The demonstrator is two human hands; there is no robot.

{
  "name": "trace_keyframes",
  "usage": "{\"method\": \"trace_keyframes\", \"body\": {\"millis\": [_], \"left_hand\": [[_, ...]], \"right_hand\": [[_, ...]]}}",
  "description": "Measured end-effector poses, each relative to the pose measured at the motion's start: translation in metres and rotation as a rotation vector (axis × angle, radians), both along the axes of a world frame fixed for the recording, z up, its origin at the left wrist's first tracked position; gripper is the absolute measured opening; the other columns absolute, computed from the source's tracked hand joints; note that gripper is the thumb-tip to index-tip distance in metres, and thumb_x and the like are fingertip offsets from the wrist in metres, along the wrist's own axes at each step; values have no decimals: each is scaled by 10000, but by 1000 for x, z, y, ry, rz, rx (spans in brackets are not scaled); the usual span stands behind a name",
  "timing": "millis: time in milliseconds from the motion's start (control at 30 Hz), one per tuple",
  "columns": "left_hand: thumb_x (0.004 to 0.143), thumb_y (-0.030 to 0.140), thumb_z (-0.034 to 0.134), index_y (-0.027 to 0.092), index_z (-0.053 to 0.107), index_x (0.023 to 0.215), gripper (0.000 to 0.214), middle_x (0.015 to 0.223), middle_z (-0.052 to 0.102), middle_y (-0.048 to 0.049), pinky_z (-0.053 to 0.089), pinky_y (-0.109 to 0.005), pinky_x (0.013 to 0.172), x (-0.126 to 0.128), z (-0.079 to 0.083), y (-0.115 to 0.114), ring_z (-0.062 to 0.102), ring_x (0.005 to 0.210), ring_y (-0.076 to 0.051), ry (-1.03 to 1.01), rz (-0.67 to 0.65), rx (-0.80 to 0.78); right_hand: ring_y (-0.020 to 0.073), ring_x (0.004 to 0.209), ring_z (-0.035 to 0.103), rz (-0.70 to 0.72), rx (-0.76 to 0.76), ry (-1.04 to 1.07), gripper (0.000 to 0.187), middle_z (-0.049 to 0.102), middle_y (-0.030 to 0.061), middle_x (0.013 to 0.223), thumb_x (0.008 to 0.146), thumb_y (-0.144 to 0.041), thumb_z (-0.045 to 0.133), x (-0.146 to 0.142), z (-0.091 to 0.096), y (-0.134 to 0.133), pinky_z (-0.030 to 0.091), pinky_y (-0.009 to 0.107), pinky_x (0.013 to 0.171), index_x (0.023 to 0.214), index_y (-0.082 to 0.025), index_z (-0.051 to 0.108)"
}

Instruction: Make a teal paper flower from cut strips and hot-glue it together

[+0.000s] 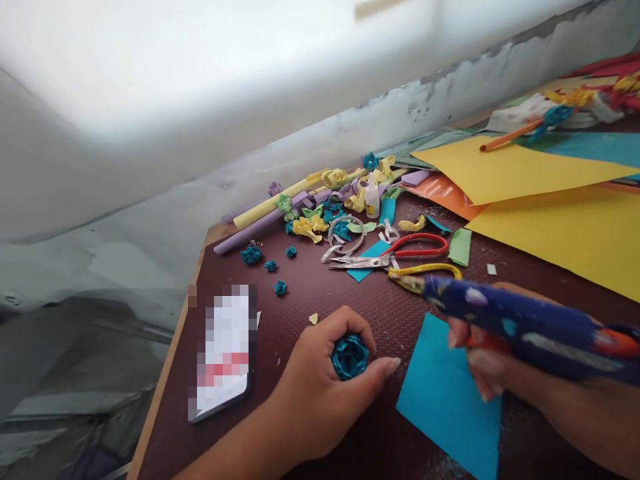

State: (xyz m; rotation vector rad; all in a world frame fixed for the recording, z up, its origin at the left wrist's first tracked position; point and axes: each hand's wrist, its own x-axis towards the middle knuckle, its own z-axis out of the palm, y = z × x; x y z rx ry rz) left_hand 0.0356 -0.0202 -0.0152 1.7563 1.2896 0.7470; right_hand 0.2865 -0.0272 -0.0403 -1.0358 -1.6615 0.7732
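Observation:
My left hand (325, 380) curls around a teal paper flower (349, 357) with its folded petals facing up. The thumb lies along the near side, its tip apart from the fingers. My right hand (505, 360) grips a dark blue glue gun (505, 319) with orange-red parts. Its nozzle points left, in front of the yellow scissor handle. Below the right hand lies a teal paper sheet (445, 393). Scissors (385, 260) with one red and one yellow handle rest open beyond the hands, partly over a smaller teal piece.
A phone (225, 353) lies at the left near the table's wooden edge. Several small teal paper flowers (280, 288) sit beyond it. Farther back are a tape ring (346, 235), a small bottle (372, 199), rolled paper tubes (280, 200) and yellow sheets (520, 170).

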Motion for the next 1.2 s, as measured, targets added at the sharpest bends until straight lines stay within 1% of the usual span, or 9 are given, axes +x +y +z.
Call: {"method": "trace_keyframes", "body": {"millis": [133, 233, 400, 533, 633, 767, 867, 1000, 1200], "left_hand": [[834, 317, 775, 231, 671, 882, 144, 732, 696, 23, 466, -230, 602, 0, 2, -8, 591, 604, -122, 125, -171, 175], [834, 292, 775, 230, 672, 880, 129, 765, 744, 12, 487, -239, 655, 0, 1, -13, 673, 662, -145, 195, -312, 342], [860, 279, 744, 217, 641, 813, 129, 741, 747, -4, 469, -259, 631, 2, -3, -15, 679, 648, -156, 244, -457, 463], [889, 300, 708, 225, 619, 806, 143, 738, 734, -8, 443, -273, 617, 3, -4, -16, 676, 667, -167, 278, -533, 495], [897, 312, 713, 231, 594, 779, 186, 720, 719, -14, 417, -280, 587, 5, -3, -18, 666, 654, -172, 293, -583, 558], [920, 350, 689, 249, 583, 730, 240, 656, 689, -9, 345, -321, 533, 6, -10, -21, 616, 590, -172, 286, -590, 710], [952, 402, 619, 256, 602, 767, 237, 659, 689, -8, 345, -325, 530, 6, -19, -21, 600, 573, -163, 264, -548, 758], [946, 397, 626, 223, 619, 835, 206, 701, 713, -23, 376, -314, 518, 6, -21, -20, 610, 559, -151, 169, -444, 761], [941, 317, 613, 220, 595, 953, 100, 740, 720, -22, 438, -287, 547, 6, -11, -21, 659, 595, -153, 24, -257, 790]], "right_hand": [[193, 704, 682, -43, 56, -400, 269, 711, 31, 905, 897, -395, 725, -10, 12, 31, 552, 291, 599, 1109, -263, 626], [248, 871, 690, 77, 36, -668, 382, 682, 83, 1061, 828, -372, 778, -24, 25, 51, 536, 321, 714, 1127, -210, 605], [267, 1054, 679, 277, -60, -807, 543, 632, 115, 1234, 766, -235, 784, -50, 41, 58, 529, 312, 835, 1249, -199, 539], [271, 1064, 695, 375, -127, -869, 626, 670, 101, 1219, 746, -276, 836, -50, 57, 62, 536, 286, 785, 1295, -223, 540], [242, 878, 720, 441, -6, -915, 697, 715, 76, 1145, 668, -325, 916, -48, 78, 75, 492, 274, 611, 1290, -268, 608], [167, 739, 654, 340, 208, -788, 266, 735, 21, 936, 836, -364, 786, -77, 99, 104, 417, 257, 591, 1078, -268, 728], [115, 652, 610, 376, 190, -651, 96, 707, -10, 765, 908, -268, 693, -122, 93, 126, 402, 235, 607, 954, -199, 741], [149, 742, 658, 345, 121, -736, 192, 749, 34, 791, 915, -352, 690, -176, 69, 142, 420, 241, 648, 889, -177, 766], [245, 807, 700, 284, 62, -824, 285, 774, 115, 811, 802, -446, 763, -203, 48, 147, 434, 291, 644, 756, -165, 764]]}}
